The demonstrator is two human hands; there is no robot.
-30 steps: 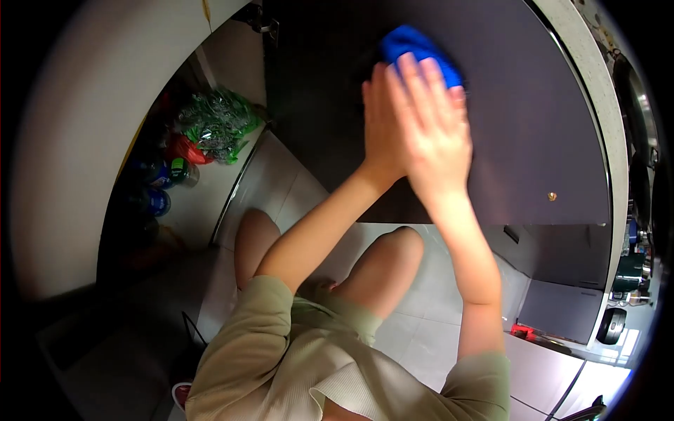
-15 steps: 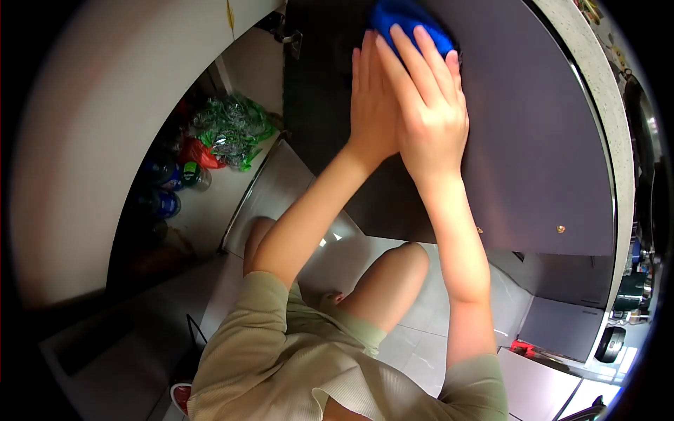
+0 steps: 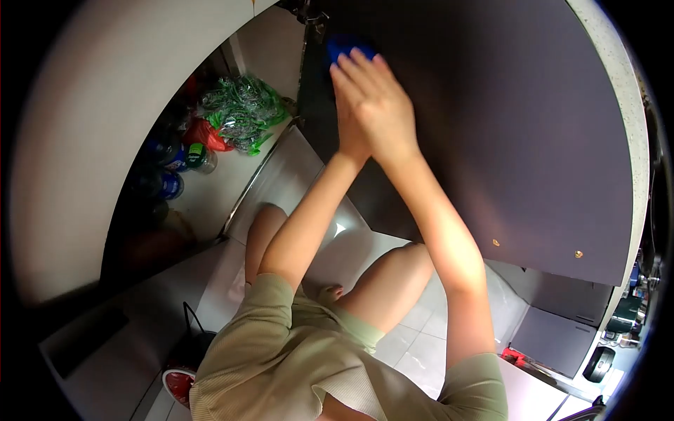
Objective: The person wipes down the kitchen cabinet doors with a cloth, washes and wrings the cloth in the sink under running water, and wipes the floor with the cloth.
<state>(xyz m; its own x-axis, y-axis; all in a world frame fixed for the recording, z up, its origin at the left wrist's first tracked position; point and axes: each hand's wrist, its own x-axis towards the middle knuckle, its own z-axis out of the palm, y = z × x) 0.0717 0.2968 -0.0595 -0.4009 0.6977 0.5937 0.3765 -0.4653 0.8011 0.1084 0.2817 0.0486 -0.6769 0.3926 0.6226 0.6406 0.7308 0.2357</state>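
Right hand [image 3: 385, 112] and blue cloth [image 3: 349, 46] are sitting closer to the hinge [image 3: 316, 27] of the dark door [image 3: 512, 133] than before. Fingers [image 3: 369, 70] nearly straight, that hand is lying over the cloth; the left hand [image 3: 347, 128] is tucking beneath it (mostly hidden, so I cannot tell its grip). A green bag [image 3: 242, 111] is lying inside the cabinet [image 3: 270, 49].

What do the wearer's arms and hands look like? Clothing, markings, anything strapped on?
Left sleeve and right sleeve are short, loose, khaki-olive. Left arm and right arm are bare below them, with no watch, bracelet, cable or marking in sight. Right hand is ungloved; left hand, partly hidden, shows no glove either.
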